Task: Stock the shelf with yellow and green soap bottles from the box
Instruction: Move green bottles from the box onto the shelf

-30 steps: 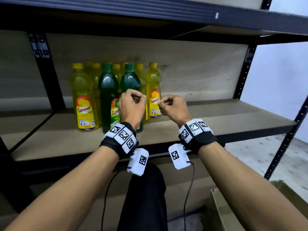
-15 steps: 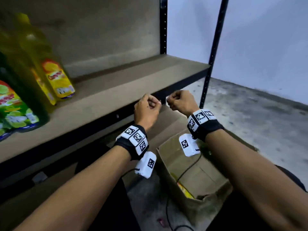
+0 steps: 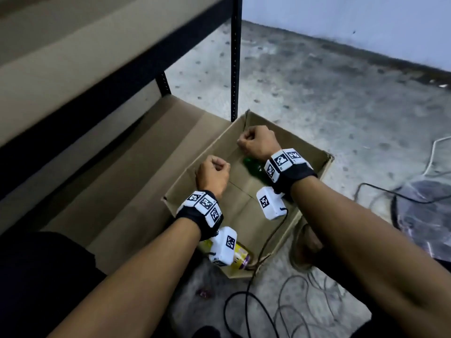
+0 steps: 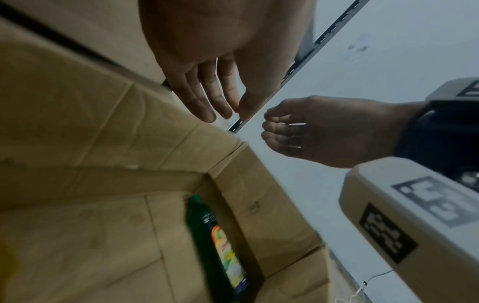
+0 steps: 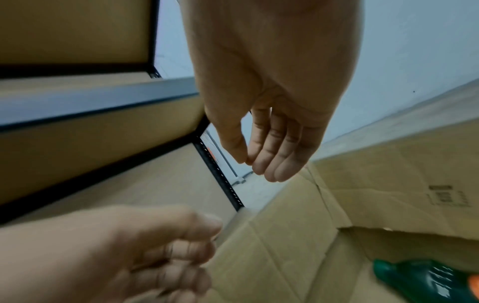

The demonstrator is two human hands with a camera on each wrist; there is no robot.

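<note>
My left hand [image 3: 212, 175] and right hand [image 3: 258, 142] are curled into empty fists above the open brown cardboard box [image 3: 305, 145] on the floor [image 3: 317, 81]. The dark green plastic bottle [image 3: 253, 168] lies inside it, just under my right wrist.

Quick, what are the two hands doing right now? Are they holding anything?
Left hand: closed, fingers curled into a fist, holding nothing.
Right hand: closed, fingers curled into a fist, holding nothing.

Left wrist band [image 3: 189, 219] and right wrist band [image 3: 297, 173]: black fabric, topped with white blocks bearing black-and-white square markers. Left housing [image 3: 224, 246] and right housing [image 3: 269, 203] beneath: white, boxy, likewise marked. Thin black cable [image 3: 274, 231] exits the right housing. Trousers [image 3: 36, 276] are dark.
</note>
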